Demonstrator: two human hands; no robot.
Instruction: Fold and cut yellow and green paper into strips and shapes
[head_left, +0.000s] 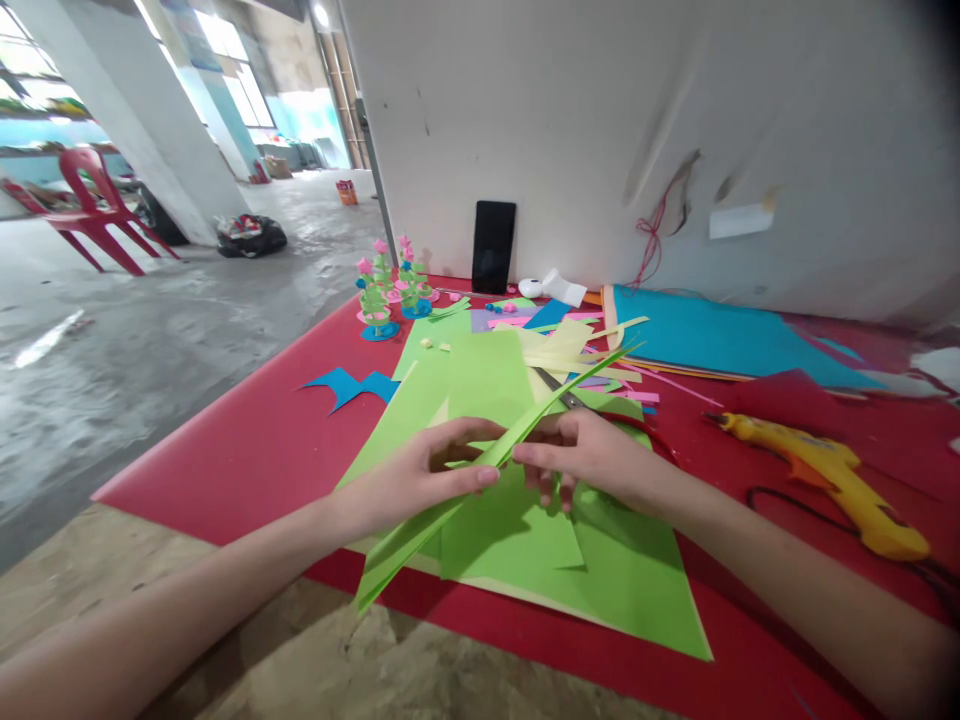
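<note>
Between my two hands a long strip of folded green paper (420, 535) slants up from lower left to upper right. Thumb and fingers of my left hand (401, 480) close around its middle. My right hand (581, 450) pinches the same paper a little higher, thumb and fingertips against its edge. Beneath both hands lie larger green paper sheets (517, 550). Just beyond my right hand rest scissors (568, 396), partly covered by the hand and paper. Pale yellow paper strips (566, 345) and coloured offcuts are heaped behind them.
A yellow glue gun (832, 465) lies at right on the red table cover (247, 460). Blue sheets (712, 335) are stacked behind it. Small paper trees (377, 300) stand at the back left, near a blue scrap (345, 387). A phone (493, 248) leans against the wall.
</note>
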